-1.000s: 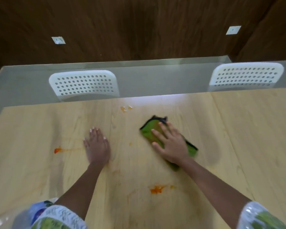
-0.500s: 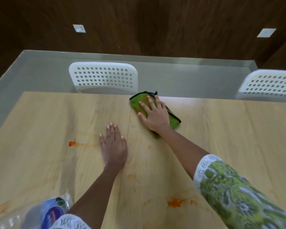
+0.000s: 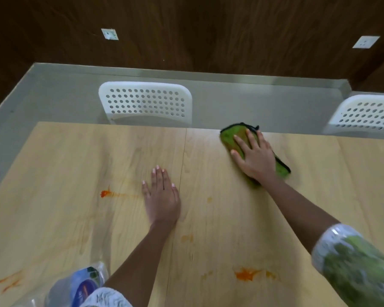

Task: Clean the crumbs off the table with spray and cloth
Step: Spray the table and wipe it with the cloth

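Orange smear (image 3: 105, 193) sits far left on the wood surface (image 3: 53, 173); left hand (image 3: 161, 199) lies flat beside it, grip released; right hand (image 3: 256, 157) presses straight fingers onto the green cloth (image 3: 232, 137) near the far edge; spray bottle (image 3: 82, 284) is bottom left, blurry.

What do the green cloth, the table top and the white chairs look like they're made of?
Green cloth: soft, nappy fabric with dark stitched edging, probably microfibre. Table top: pale wood grain, smooth matt finish, possibly laminate. White chair: moulded plastic, by its perforated backrest and rounded edges.
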